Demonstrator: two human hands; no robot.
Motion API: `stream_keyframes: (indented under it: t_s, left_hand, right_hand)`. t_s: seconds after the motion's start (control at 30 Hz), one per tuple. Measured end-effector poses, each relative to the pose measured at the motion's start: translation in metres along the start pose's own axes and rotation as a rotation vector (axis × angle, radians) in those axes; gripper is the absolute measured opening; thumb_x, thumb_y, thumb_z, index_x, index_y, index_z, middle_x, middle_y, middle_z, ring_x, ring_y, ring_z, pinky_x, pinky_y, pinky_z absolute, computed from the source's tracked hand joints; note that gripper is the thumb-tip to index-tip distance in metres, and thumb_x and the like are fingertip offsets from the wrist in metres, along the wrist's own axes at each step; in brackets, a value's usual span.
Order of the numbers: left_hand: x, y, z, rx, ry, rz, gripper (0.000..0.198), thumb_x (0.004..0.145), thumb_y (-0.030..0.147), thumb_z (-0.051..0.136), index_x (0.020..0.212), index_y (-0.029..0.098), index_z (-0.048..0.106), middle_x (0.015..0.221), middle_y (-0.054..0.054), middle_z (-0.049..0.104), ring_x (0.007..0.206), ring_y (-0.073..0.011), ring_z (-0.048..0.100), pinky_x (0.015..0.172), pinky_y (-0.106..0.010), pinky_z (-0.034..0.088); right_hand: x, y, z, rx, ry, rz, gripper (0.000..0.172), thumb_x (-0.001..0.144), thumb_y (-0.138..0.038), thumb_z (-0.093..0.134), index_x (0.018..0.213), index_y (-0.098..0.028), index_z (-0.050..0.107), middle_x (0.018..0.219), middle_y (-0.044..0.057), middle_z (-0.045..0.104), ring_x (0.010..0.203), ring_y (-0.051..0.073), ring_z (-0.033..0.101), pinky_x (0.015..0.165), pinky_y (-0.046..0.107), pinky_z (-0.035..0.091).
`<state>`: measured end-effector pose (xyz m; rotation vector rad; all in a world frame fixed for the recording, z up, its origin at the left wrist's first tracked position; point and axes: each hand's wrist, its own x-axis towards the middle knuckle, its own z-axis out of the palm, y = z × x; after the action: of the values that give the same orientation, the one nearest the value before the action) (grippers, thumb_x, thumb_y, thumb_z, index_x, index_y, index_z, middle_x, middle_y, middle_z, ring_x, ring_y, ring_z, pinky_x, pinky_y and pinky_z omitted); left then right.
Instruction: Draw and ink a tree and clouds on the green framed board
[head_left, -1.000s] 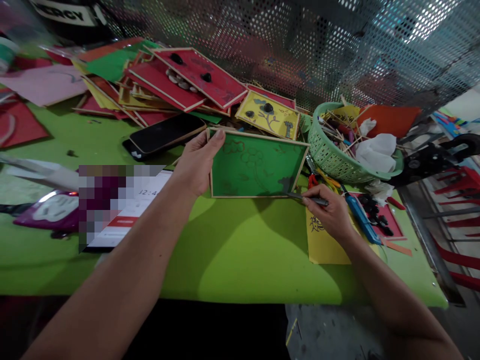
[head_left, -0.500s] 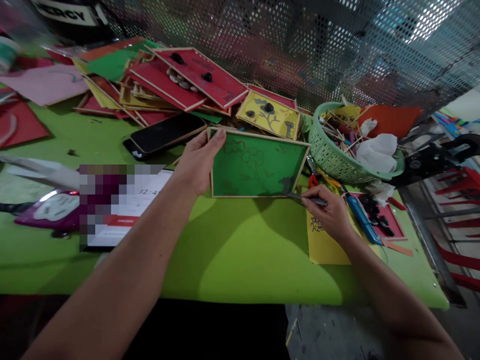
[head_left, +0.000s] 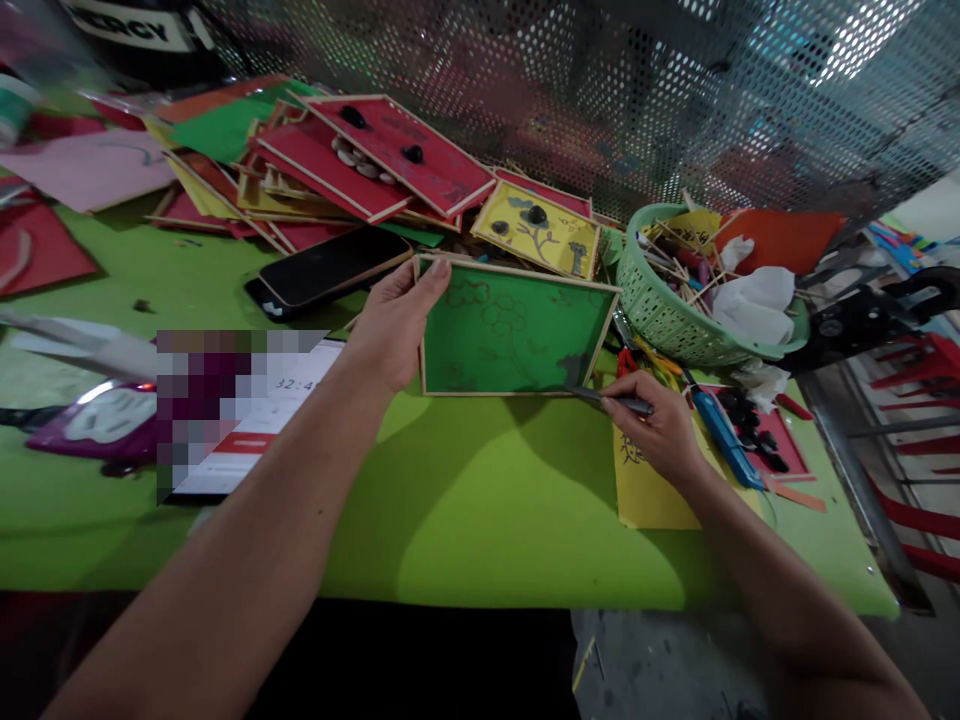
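Note:
A green card (head_left: 510,330) with a thin wooden frame and a drawn tree lies on the lime-green table (head_left: 465,500). My left hand (head_left: 394,325) grips the card's left edge, thumb over the top corner. My right hand (head_left: 652,420) is closed on a grey pen (head_left: 611,399), whose tip touches the card's lower right corner, where a dark patch is filled in. The right hand rests on a yellow paper sheet (head_left: 649,490) bearing a small ladybird drawing.
Several framed red and yellow cards (head_left: 390,160) are piled at the back. A black phone (head_left: 330,268) lies left of the green card, a tablet (head_left: 255,420) nearer me. A green basket (head_left: 675,310) of sticks and tissue stands right, with a blue cutter (head_left: 720,435) below it.
The pen tip has shifted very slightly along the card's lower right corner. The left hand and the card have stayed where they were.

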<state>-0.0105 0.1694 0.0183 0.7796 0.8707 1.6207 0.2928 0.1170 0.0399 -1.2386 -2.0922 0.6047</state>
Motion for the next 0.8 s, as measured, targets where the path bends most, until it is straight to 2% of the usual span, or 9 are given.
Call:
stream_keyframes:
  t_s: [0.27,0.4,0.53,0.8]
  left_hand:
    - [-0.0002,0.0004,0.0014,-0.024,0.005,0.009,0.028,0.075,0.039,0.085,0.085,0.021,0.066,0.081,-0.003,0.076,0.099,-0.0259,0.074,0.095,-0.05,0.059]
    - [-0.0005,0.001,0.0017,-0.017,0.01,0.013,0.027,0.076,0.04,0.084,0.083,0.021,0.066,0.082,-0.004,0.076,0.102,-0.027,0.073,0.094,-0.049,0.059]
    - [-0.0008,0.0008,0.0016,-0.025,0.016,0.017,0.028,0.075,0.039,0.085,0.085,0.021,0.066,0.087,-0.006,0.077,0.105,-0.0277,0.073,0.093,-0.048,0.06]
    - [-0.0002,0.0001,0.0016,-0.017,0.027,0.007,0.026,0.074,0.039,0.086,0.084,0.022,0.069,0.087,-0.004,0.078,0.099,-0.0258,0.074,0.09,-0.045,0.061]
  right_hand:
    - [0.0001,0.0019,-0.0028,-0.04,0.016,0.016,0.009,0.09,-0.027,0.064,0.087,-0.02,0.07,0.07,-0.002,0.065,0.055,0.01,0.051,0.055,0.024,0.041]
    - [-0.0004,0.005,-0.0055,-0.036,0.054,0.028,0.008,0.09,-0.026,0.064,0.087,-0.02,0.069,0.072,-0.001,0.067,0.055,0.011,0.051,0.053,0.024,0.039]
    - [-0.0008,0.0059,-0.0051,-0.046,0.034,0.023,0.007,0.09,-0.026,0.065,0.087,-0.021,0.069,0.071,-0.001,0.066,0.054,0.01,0.05,0.052,0.024,0.038]
    - [0.0,0.0049,-0.0052,-0.03,0.051,0.013,0.007,0.09,-0.026,0.065,0.088,-0.02,0.069,0.071,-0.001,0.066,0.055,0.01,0.051,0.051,0.024,0.037]
